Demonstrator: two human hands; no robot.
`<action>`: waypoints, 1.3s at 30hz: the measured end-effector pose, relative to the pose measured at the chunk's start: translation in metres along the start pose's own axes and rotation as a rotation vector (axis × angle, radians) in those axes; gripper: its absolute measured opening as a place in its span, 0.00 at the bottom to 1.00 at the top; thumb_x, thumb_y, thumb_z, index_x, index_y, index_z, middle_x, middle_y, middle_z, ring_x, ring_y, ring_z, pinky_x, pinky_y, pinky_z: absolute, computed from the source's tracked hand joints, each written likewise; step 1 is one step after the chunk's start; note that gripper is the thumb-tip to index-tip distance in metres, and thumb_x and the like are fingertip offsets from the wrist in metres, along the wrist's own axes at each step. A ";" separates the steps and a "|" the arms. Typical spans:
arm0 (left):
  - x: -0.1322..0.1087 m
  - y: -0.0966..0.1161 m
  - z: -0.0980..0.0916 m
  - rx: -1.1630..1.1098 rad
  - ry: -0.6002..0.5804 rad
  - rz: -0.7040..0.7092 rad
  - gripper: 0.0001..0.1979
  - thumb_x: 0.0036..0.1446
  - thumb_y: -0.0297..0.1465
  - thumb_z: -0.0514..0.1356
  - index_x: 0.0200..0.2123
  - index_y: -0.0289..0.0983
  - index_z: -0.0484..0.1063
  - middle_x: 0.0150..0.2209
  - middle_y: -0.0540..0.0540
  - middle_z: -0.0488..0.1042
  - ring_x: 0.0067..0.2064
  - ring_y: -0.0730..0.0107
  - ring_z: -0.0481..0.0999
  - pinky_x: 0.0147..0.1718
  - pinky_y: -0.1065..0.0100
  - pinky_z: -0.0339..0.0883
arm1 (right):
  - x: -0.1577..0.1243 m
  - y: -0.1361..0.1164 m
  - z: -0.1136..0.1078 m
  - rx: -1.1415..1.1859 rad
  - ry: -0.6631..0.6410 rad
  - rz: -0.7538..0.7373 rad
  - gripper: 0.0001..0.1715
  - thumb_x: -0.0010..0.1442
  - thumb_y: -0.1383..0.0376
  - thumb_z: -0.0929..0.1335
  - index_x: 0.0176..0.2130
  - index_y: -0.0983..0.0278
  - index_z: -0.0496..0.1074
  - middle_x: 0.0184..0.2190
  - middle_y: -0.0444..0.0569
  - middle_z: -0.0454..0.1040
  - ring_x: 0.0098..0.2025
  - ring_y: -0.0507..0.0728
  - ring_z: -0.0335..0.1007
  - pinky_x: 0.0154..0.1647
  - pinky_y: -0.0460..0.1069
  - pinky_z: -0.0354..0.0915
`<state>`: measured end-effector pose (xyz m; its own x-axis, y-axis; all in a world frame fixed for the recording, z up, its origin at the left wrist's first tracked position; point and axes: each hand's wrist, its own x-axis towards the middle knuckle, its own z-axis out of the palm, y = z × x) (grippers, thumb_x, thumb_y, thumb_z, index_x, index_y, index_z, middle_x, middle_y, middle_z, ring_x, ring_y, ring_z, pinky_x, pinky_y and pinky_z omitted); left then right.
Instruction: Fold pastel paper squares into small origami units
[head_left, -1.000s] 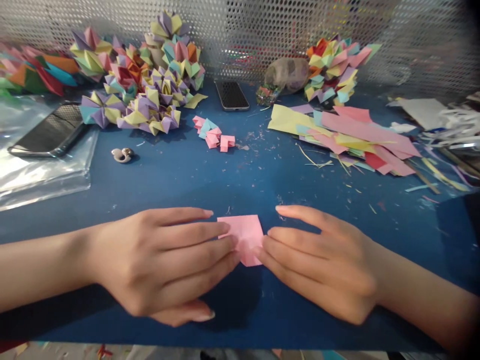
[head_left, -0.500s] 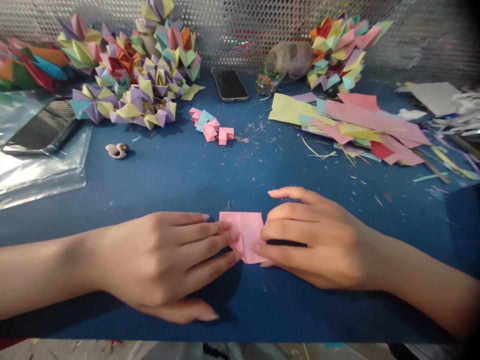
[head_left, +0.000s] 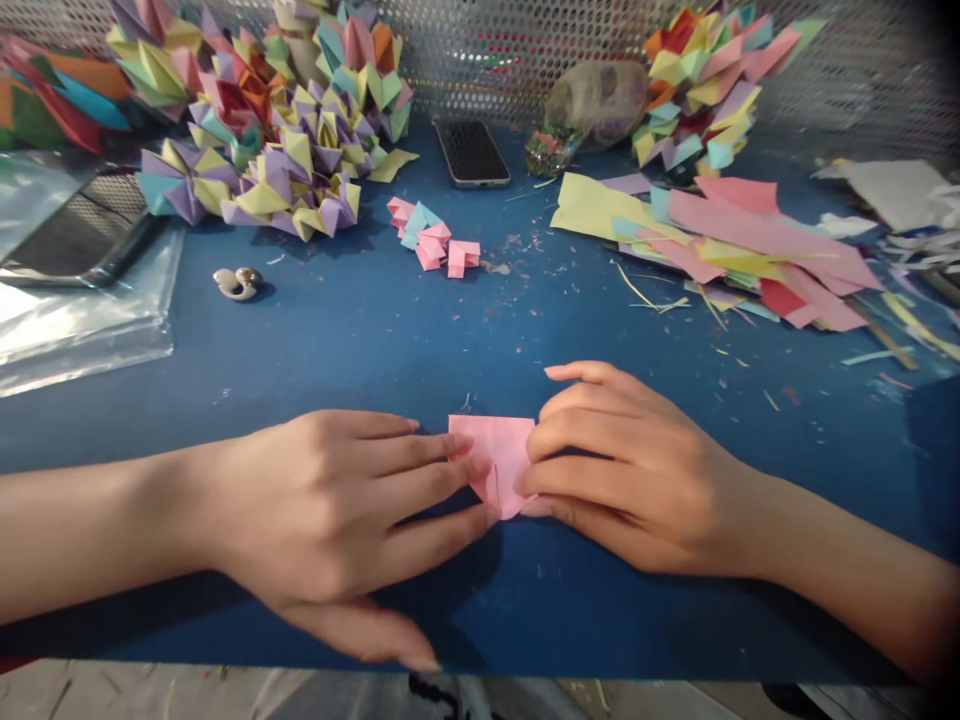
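Between both hands (head_left: 337, 510), in contact with each, the pink paper (head_left: 499, 437).

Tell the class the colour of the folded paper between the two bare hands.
The small folded paper piece is pink; the head view shows it best.

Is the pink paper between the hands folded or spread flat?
The pink paper is partly folded: a flap shows by the left hand; the upper part looks flat. Under the right hand, cannot tell.

blue tabletop (head_left: 360, 345) with pink paper (head_left: 504, 438), phone (head_left: 471, 153), paper strips (head_left: 750, 225)
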<state>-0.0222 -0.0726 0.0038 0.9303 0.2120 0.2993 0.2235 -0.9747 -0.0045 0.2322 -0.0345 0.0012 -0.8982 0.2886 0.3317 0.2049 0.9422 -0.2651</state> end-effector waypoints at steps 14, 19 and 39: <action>0.001 0.002 0.002 0.010 0.003 -0.005 0.29 0.62 0.49 0.46 0.47 0.31 0.72 0.45 0.36 0.77 0.43 0.56 0.78 0.40 0.59 0.73 | 0.005 0.003 0.004 -0.012 0.069 0.219 0.07 0.62 0.66 0.66 0.30 0.64 0.70 0.30 0.45 0.71 0.35 0.52 0.66 0.55 0.57 0.57; 0.000 0.002 0.002 0.007 0.012 -0.015 0.29 0.62 0.49 0.47 0.46 0.31 0.73 0.45 0.37 0.77 0.43 0.56 0.78 0.38 0.60 0.73 | 0.002 0.003 -0.010 0.118 -0.109 0.148 0.11 0.57 0.58 0.69 0.37 0.63 0.70 0.37 0.48 0.72 0.41 0.55 0.67 0.59 0.61 0.52; 0.000 0.002 0.004 -0.012 0.029 -0.023 0.27 0.62 0.48 0.48 0.45 0.31 0.73 0.42 0.36 0.77 0.41 0.57 0.77 0.35 0.62 0.71 | 0.012 -0.017 0.005 -0.178 -0.018 0.224 0.12 0.64 0.64 0.63 0.30 0.65 0.70 0.31 0.48 0.71 0.35 0.55 0.66 0.56 0.62 0.55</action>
<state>-0.0209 -0.0746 -0.0002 0.9160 0.2325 0.3271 0.2411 -0.9704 0.0146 0.2160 -0.0479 0.0047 -0.8291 0.4918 0.2660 0.4631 0.8706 -0.1663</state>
